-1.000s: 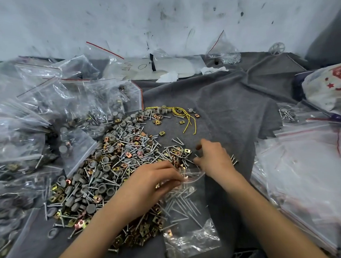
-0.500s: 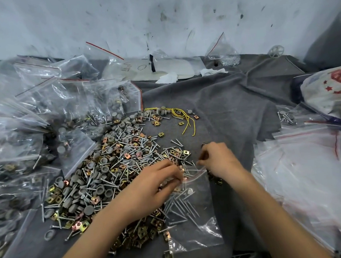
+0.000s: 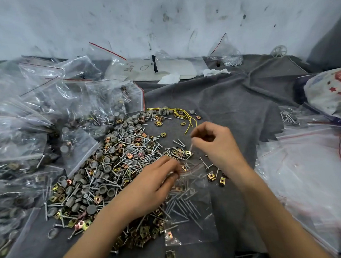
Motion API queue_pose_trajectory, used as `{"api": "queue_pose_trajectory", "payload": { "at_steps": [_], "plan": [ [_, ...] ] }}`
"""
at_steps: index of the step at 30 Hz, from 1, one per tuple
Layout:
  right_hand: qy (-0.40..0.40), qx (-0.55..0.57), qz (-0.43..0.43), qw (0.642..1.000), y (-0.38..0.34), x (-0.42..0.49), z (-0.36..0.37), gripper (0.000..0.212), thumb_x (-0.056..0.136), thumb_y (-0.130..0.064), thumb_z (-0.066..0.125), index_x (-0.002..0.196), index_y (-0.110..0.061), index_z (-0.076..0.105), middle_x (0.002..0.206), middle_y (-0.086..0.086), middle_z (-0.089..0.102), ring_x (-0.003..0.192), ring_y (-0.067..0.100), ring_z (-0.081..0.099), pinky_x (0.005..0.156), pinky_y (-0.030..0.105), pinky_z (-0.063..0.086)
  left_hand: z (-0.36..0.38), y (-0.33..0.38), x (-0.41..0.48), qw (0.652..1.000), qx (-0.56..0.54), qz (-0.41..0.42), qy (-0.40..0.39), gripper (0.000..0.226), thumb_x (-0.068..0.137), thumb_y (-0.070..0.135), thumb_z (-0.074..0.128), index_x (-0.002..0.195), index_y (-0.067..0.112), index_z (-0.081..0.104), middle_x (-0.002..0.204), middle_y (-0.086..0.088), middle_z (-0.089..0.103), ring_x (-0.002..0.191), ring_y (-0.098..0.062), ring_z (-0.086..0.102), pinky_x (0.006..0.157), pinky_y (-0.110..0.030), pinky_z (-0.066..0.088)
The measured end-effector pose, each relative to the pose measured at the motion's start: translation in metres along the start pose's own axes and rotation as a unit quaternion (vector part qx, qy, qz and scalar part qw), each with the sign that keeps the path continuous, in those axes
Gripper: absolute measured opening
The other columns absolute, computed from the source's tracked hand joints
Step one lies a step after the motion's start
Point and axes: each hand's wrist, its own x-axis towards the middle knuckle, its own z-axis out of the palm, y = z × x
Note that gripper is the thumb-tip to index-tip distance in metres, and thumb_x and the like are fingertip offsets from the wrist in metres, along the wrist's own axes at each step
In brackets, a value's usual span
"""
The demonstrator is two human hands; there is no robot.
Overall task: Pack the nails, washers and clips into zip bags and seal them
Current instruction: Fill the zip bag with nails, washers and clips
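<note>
A big loose heap of nails, grey washers and brass clips (image 3: 112,168) covers the grey cloth (image 3: 224,109) left of centre. A clear zip bag (image 3: 187,213) lies flat in front of me with several nails inside. My left hand (image 3: 153,185) pinches the bag's red-striped mouth at its left corner. My right hand (image 3: 212,144) is lifted above the cloth just beyond the bag mouth, its fingers curled and pinching a nail. A few clips (image 3: 216,178) lie loose beside the bag.
Filled zip bags (image 3: 25,121) pile up along the left. A stack of flat bags (image 3: 312,172) lies on the right, with a printed plastic bag (image 3: 331,91) behind it. Yellow wire (image 3: 182,116) lies beyond the heap. A wall stands at the back.
My right hand has let go of the bag mouth's right side and risen away toward the far side, now holding a nail. My left hand keeps its pinch on the bag.
</note>
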Motion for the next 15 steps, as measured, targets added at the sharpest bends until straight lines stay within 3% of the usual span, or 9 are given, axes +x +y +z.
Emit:
{"api": "queue_pose_trajectory", "payload": {
  "at_steps": [2, 5, 7, 10, 12, 15],
  "plan": [
    [-0.045, 0.035, -0.059, 0.997, -0.022, -0.011, -0.006, 0.021, 0.077, -0.003, 0.068, 0.072, -0.023, 0.065, 0.063, -0.013, 0.063, 0.058, -0.001, 0.054, 0.057, 0.012, 0.042, -0.003, 0.004, 0.002, 1.0, 0.001, 0.024, 0.014, 0.009, 0.095, 0.017, 0.047, 0.099, 0.019, 0.055, 0.108, 0.006, 0.053, 0.1, -0.005, 0.051, 0.087, -0.021, 0.04],
    [-0.134, -0.054, -0.125, 0.982, -0.039, -0.024, -0.014, 0.017, 0.077, -0.008, 0.074, 0.075, -0.024, 0.069, 0.068, -0.014, 0.064, 0.066, 0.001, 0.055, 0.062, 0.015, 0.041, -0.013, 0.012, 0.003, 0.997, 0.004, 0.063, 0.039, 0.013, 0.092, 0.021, 0.046, 0.097, 0.016, 0.057, 0.107, 0.006, 0.053, 0.095, 0.0, 0.05, 0.083, -0.01, 0.036],
    [-0.151, -0.082, -0.141, 0.975, -0.041, -0.027, -0.02, 0.013, 0.078, -0.012, 0.075, 0.079, -0.025, 0.072, 0.075, -0.013, 0.065, 0.075, 0.002, 0.057, 0.067, 0.017, 0.041, -0.018, 0.016, 0.002, 0.995, 0.008, 0.083, 0.053, 0.016, 0.09, 0.022, 0.044, 0.096, 0.014, 0.058, 0.108, 0.005, 0.053, 0.095, 0.0, 0.05, 0.083, -0.008, 0.035],
    [-0.06, -0.013, -0.118, 0.991, -0.033, -0.022, -0.029, 0.011, 0.082, -0.016, 0.072, 0.078, -0.027, 0.071, 0.074, -0.015, 0.066, 0.07, 0.0, 0.058, 0.063, 0.012, 0.041, -0.021, 0.016, 0.002, 0.995, 0.004, 0.075, 0.062, 0.021, 0.092, 0.025, 0.041, 0.096, 0.013, 0.058, 0.111, 0.002, 0.056, 0.101, -0.006, 0.054, 0.088, -0.018, 0.04],
    [-0.013, -0.03, -0.084, 0.996, -0.018, -0.014, -0.03, 0.018, 0.084, -0.011, 0.069, 0.077, -0.028, 0.07, 0.071, -0.016, 0.065, 0.068, 0.001, 0.057, 0.062, 0.01, 0.041, -0.02, 0.014, 0.001, 0.996, 0.0, 0.058, 0.069, 0.024, 0.092, 0.028, 0.039, 0.096, 0.012, 0.057, 0.111, 0.001, 0.057, 0.103, -0.011, 0.055, 0.088, -0.028, 0.042],
    [-0.123, -0.209, -0.018, 0.97, 0.016, -0.009, -0.022, 0.016, 0.082, -0.005, 0.068, 0.087, -0.02, 0.072, 0.081, -0.007, 0.065, 0.078, 0.011, 0.059, 0.07, 0.018, 0.042, -0.019, 0.01, -0.002, 0.996, -0.004, 0.04, 0.082, 0.02, 0.092, 0.031, 0.038, 0.093, 0.018, 0.054, 0.108, 0.002, 0.058, 0.1, -0.013, 0.057, 0.086, -0.034, 0.043]
  ]
}}
